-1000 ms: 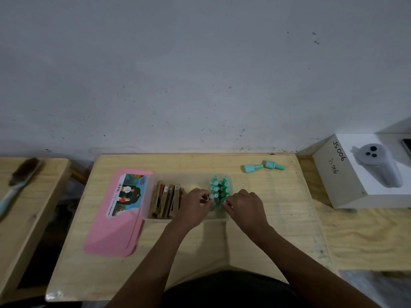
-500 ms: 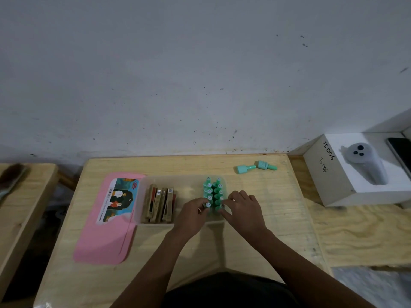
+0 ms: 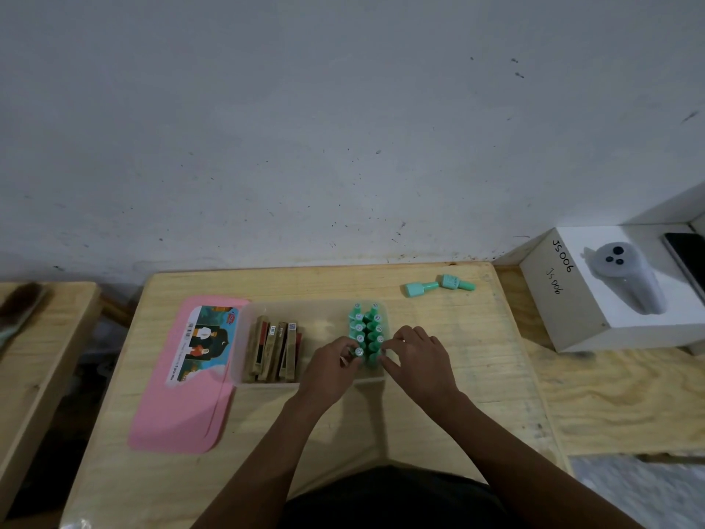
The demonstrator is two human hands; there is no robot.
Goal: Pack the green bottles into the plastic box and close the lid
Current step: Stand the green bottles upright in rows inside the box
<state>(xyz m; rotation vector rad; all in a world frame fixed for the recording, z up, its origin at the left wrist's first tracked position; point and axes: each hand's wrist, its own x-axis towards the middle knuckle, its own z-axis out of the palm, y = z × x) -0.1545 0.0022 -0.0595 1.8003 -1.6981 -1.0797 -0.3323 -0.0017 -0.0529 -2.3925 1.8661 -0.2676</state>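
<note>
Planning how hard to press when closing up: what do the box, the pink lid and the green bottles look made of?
Box: thin clear plastic, likely; its contents show through the walls. Pink lid: opaque matte plastic, apparently, flat with rounded corners and a printed label. Green bottles: smooth, opaque plastic by the look, though glass underneath can't be ruled out.

Showing green bottles (image 3: 367, 330) in a clear plastic box (image 3: 244, 360), brown packets (image 3: 275, 351) at left, a pink lid (image 3: 179, 406) with a printed picture label.
</note>
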